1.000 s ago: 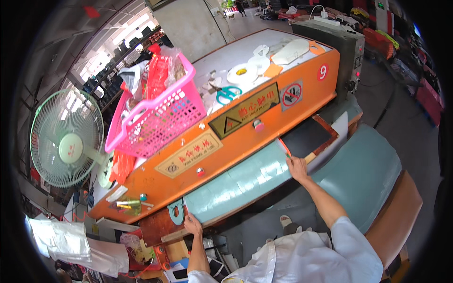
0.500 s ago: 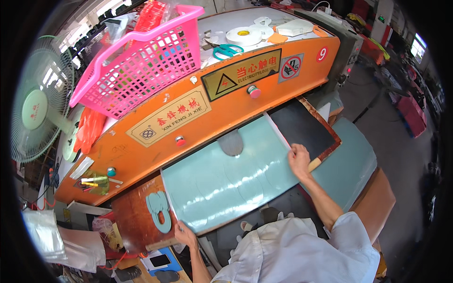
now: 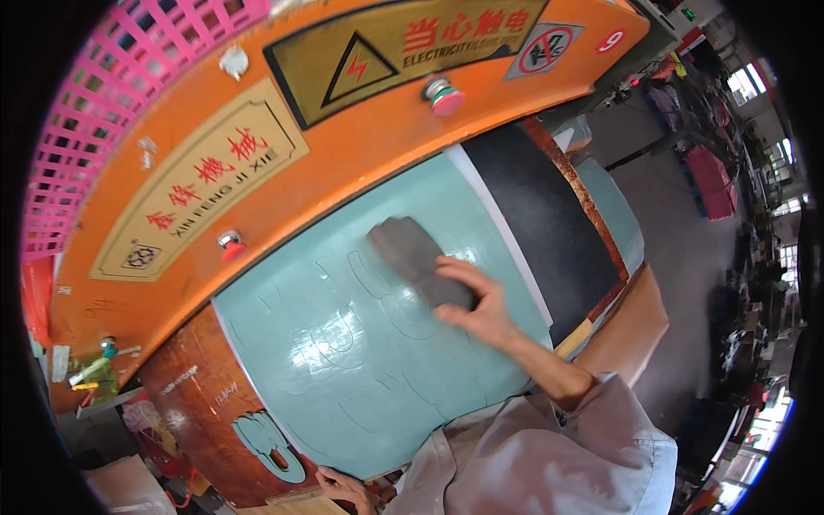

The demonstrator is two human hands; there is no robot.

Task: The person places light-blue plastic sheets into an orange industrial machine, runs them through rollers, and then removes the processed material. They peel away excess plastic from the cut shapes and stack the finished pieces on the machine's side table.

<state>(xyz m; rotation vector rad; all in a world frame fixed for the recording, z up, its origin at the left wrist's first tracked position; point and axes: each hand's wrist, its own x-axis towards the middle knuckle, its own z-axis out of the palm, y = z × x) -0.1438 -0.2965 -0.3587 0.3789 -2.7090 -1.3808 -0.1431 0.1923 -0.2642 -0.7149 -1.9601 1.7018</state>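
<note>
A glossy teal sheet [image 3: 343, 403] lies over the board under the orange machine, with curved outlines marked across it. My right hand [image 3: 481, 305] grips the near end of a dark grey, rounded, elongated flat block [image 3: 408, 249], blurred by motion, over the sheet's far right part. At the sheet's near left corner, my left hand [image 3: 343, 487] has its fingers curled at the edge, partly cut off by the lower rim of the picture. Beside that hand, a loose teal looped cut piece [image 3: 270, 446] rests on the reddish-brown board [image 3: 202, 412].
An orange machine beam [image 3: 360, 163] with a red push button [image 3: 445, 99] spans the far side. A pink basket [image 3: 103, 112] stands on it. Right of the sheet are a black panel [image 3: 549, 223] and a brown sheet [image 3: 639, 322] hanging over the side.
My right hand has left the sheet's right edge and taken hold of the dark grey block. The view has moved closer and tilted. My left hand stays at the near left corner.
</note>
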